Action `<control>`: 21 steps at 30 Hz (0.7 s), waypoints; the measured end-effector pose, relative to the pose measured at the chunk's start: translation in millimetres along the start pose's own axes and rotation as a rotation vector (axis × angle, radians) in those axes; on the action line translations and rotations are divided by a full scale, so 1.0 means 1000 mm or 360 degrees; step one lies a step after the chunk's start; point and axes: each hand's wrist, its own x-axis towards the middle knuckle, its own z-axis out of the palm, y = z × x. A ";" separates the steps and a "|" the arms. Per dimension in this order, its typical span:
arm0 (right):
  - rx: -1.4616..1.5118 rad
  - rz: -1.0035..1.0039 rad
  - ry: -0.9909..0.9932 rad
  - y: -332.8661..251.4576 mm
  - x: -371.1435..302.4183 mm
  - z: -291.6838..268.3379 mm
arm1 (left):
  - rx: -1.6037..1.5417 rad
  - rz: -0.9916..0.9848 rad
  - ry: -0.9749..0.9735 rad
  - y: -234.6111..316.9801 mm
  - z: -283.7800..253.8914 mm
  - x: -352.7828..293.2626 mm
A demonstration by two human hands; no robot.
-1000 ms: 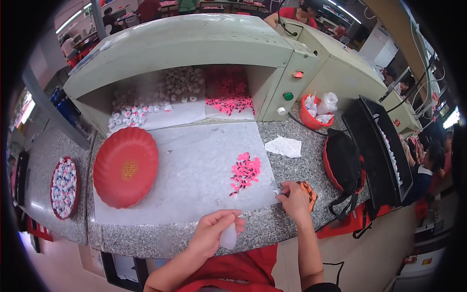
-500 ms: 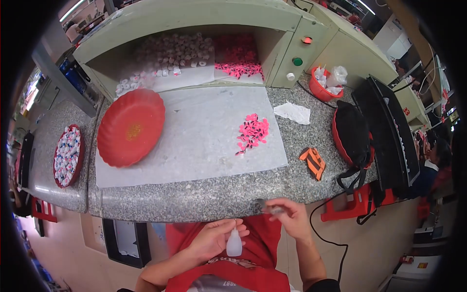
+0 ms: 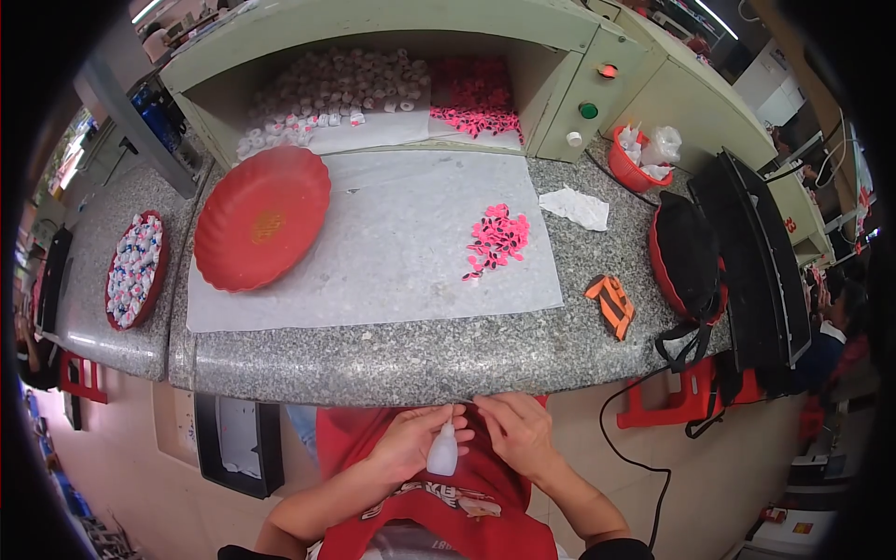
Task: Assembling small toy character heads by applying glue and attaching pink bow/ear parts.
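Small translucent bottle (image 3: pixel 442 455) was in the left hand (image 3: pixel 415 439), over the red apron (image 3: pixel 357 443) and just short of the tabletop (image 3: pixel 373 362) edge. Left fingers gripped it at the neck, body hanging below. Right hand (image 3: pixel 521 434) was just beside the thin tip, fingers drawn together; couldn't tell whether they gripped anything. Bottle looked light, soft-walled, likely squeezable, maybe slick if wet; thin tip probably the fragile bit. Best hold: the neck, without pressing the body. Tabletop edge ran right by the fingertips, the nearest obstruction. Beyond it: white sheet (image 3: pixel 401 271) with pink pieces (image 3: pixel 501 235) at right, red scalloped dish (image 3: pixel 245 252) at left. Orange-and-black item (image 3: pixel 611 306) sat right of the sheet, near the black bag (image 3: pixel 689 252); all well apart from the bottle.
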 end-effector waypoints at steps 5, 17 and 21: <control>-0.0225 -0.0279 0.0094 -0.005 0.004 0.004 | 0.0055 0.0025 0.0006 0.002 0.002 0.002; -0.0346 -0.0354 0.0035 -0.006 0.010 0.011 | 0.0185 0.0072 0.0084 0.003 0.005 0.005; -0.0410 -0.0422 0.0060 -0.002 0.009 0.012 | 0.0213 0.0066 0.0100 0.002 0.006 0.006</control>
